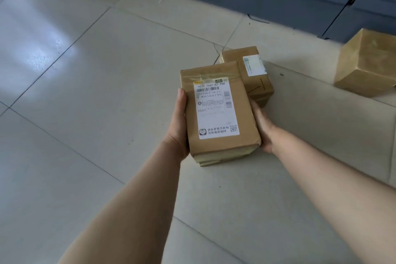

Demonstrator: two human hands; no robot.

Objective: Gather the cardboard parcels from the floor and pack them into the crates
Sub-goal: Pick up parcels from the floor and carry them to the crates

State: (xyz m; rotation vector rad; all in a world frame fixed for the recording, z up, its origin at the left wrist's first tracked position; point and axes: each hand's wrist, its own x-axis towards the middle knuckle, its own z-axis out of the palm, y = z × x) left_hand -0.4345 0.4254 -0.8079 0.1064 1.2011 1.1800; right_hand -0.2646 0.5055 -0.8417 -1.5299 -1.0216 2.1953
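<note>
Tiled floor: three parcels in view, no crate in view.
Large parcel: on floor at right, well apart from hands, untouched.
Labelled parcel: centre, label up, clamped from both sides; judged held level for carrying.
Small parcel: on floor just behind it.
Left grip: clasps parcel's left edge, fingers hidden beneath.
Right grip: cups right edge likewise.

bare forearms, left hand, right hand
</note>
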